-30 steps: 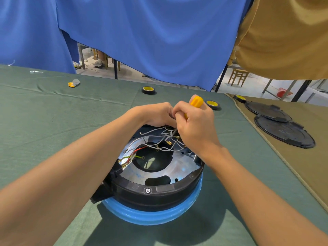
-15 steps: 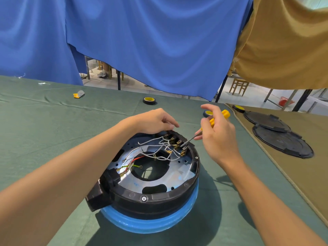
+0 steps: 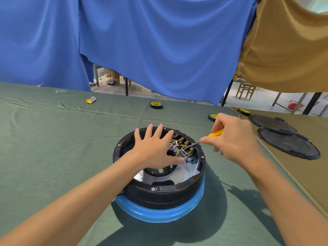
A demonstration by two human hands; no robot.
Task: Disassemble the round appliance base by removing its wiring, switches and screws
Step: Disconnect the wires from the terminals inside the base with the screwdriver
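Both arms are bare along all that shows. The left forearm and right forearm are smooth and slim, narrowing to the wrists. The left hand and right hand are bare as well, with long, slender fingers. Nails are too small to make out.

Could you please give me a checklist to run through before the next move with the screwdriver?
1. Grip: right hand holds the screwdriver: ok.
2. Tip at the terminals: ok.
3. Steadying of the appliance base: cannot tell; left hand spreads open over it.
4. Left hand away from tip: not ok, thumb close.
5. Removal of white wires: not ok, present.
6. Removal of rim screw: not ok, in place.
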